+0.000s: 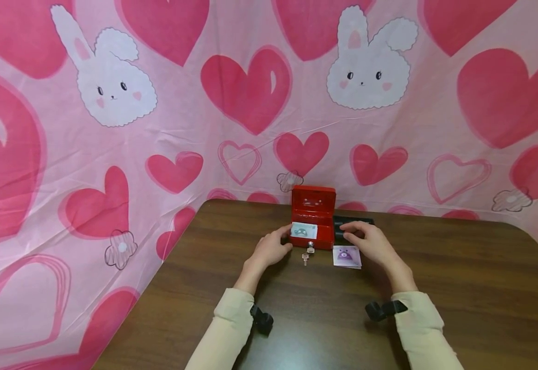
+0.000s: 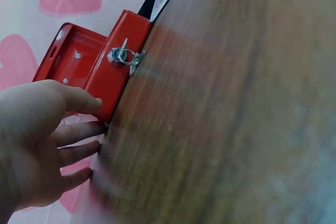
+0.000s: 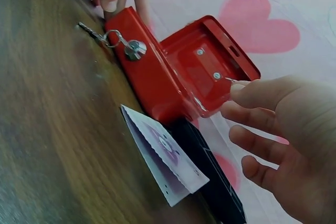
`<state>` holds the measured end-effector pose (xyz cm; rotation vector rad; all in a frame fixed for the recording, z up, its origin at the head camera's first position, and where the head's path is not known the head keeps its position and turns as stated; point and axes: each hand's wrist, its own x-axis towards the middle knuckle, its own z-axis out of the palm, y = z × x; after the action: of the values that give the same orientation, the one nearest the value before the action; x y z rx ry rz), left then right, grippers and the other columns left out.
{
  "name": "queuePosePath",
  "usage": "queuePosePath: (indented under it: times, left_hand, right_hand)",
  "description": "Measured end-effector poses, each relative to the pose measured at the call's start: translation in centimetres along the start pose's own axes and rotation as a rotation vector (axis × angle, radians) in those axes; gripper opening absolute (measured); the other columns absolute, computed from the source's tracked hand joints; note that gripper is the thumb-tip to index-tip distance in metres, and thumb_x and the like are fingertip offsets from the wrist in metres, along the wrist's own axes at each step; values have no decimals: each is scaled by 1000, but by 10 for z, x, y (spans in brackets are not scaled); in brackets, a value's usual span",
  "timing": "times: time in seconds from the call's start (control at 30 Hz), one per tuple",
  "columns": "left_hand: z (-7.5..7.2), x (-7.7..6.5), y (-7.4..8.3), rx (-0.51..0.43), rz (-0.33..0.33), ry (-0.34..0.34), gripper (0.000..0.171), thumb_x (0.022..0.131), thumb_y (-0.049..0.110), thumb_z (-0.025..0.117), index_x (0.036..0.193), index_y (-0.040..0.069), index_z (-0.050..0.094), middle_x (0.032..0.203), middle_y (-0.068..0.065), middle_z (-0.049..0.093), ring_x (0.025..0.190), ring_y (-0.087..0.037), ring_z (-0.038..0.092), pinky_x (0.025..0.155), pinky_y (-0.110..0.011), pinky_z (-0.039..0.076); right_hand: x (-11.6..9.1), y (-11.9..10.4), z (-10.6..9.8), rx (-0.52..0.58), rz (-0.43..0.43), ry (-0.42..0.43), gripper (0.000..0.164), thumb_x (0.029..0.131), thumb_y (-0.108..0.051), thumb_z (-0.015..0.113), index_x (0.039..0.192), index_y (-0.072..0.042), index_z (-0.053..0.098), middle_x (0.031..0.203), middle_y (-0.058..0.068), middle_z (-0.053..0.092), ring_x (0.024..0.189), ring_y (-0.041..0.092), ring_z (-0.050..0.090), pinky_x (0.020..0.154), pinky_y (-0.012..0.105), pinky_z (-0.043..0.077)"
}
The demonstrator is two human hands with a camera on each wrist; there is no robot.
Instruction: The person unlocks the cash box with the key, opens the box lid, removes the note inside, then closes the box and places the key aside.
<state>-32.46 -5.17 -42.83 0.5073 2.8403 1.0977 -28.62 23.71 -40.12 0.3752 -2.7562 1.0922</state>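
Note:
A small red cash box (image 1: 312,241) stands with its lid raised, and a greenish play banknote (image 1: 304,230) lies in its opening. Keys (image 2: 134,61) hang on a ring from the lock (image 3: 135,50) at the front. My left hand (image 1: 271,249) rests at the box's left side, thumb near the front corner, fingers spread. To the right of the box, my right hand (image 1: 372,244) hovers with fingers loosely bent; nothing clear shows in it. Below it lies a folded purple printed paper (image 1: 346,256). A flat black tray-like thing (image 3: 210,169) sits beside the box, partly hidden by the right hand.
The brown wooden table (image 1: 315,318) extends widely in front and to the right. Behind it hangs a pink cloth (image 1: 250,31) with hearts and rabbits, close to the back edge. Black wrist cameras (image 1: 262,319) are strapped at both cuffs.

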Motion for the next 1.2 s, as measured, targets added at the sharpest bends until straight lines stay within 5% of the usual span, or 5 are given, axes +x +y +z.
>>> queuePosePath:
  times: [0.63,0.97,1.2]
  left_hand:
    - [-3,-3,-4,-23,3,-1,59,95,23,63,151,21,44,141,-10,60,129,-30,55,107,-56,43]
    - [0,-1,0,-5,16,3,59,95,23,63,151,20,45,139,-9,61,128,-29,56,108,-55,43]
    - [-1,-2,-1,2,18,0,59,95,22,63,151,20,44,140,-8,61,130,-28,55,109,-54,41]
  right_hand:
    - [11,-18,32,-45,-28,61,27,97,-18,62,122,-8,68,115,12,69,93,24,61,90,49,55]
    - [20,-21,52,-44,-32,115,26,96,-17,64,117,-5,70,119,16,69,113,35,61,102,56,47]
    - [31,-25,55,-46,-11,58,26,95,-18,64,118,-7,70,122,17,68,115,37,60,104,58,45]
